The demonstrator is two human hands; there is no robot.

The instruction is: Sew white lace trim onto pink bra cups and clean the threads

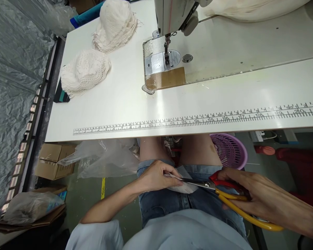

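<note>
In my lap, over my denim shorts [169, 203], my left hand [156, 175] pinches a small piece of pale fabric [184, 187] between thumb and fingers, holding it flat against my thigh. My right hand [253, 191] is closed around the yellow and red handles of a pair of scissors [224, 194], whose metal blades point left and meet the fabric just beside my left fingertips. Past my knees, under the edge of the worktop, a purple plastic basket [229, 150] stands on the floor to my right; I cannot tell what is in it. To my left a crumpled clear plastic bag [104, 159] lies near closed cardboard boxes [54, 160]. The white worktop [120, 104] carries a printed ruler [198, 119] along its near edge. Farther back, the sewing machine [169, 21] stands with its needle above the metal plate. At the far left of the worktop, two stacks of cream lace pieces [85, 71] sit near each other, one behind the other.
</note>
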